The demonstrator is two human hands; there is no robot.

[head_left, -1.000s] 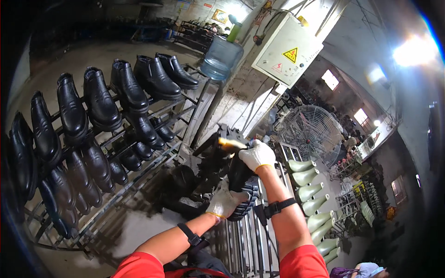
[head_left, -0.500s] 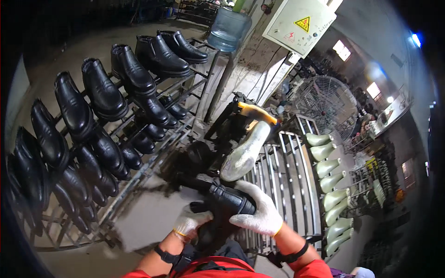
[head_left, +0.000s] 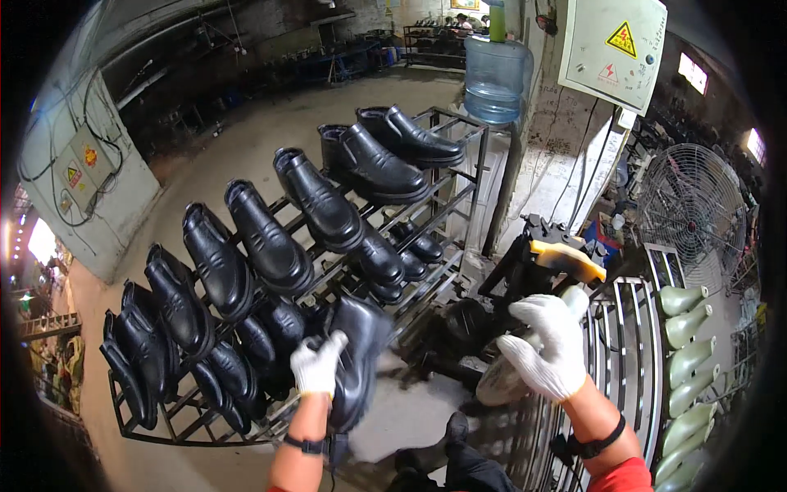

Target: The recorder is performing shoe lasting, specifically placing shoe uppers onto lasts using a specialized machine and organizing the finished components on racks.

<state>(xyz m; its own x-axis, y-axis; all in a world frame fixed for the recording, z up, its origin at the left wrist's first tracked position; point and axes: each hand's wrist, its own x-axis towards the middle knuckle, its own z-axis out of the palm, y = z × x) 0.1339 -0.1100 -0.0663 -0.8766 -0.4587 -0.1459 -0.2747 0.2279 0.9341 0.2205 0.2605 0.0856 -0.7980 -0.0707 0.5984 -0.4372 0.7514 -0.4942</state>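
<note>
My left hand, in a white knit glove, grips a black leather shoe by its side. The shoe hangs nearly upright, toe down and slightly blurred, in front of the rack's near side. My right hand, gloved the same way, has thumb and fingers spread with nothing between them. It overlaps a pale, worn shoe last on a dark stand with an orange-yellow part. The hand hides the last's middle; whether they touch, I cannot tell.
On the left, a metal rack carries several black shoes on tiers. Several pale green lasts line a slatted rack at right. Behind stand a large fan, an electrical box and a blue water jug.
My left hand has carried the shoe left toward the shoe rack. My right hand has let go of the shoe and moved right, in front of the last. The view has turned left.
</note>
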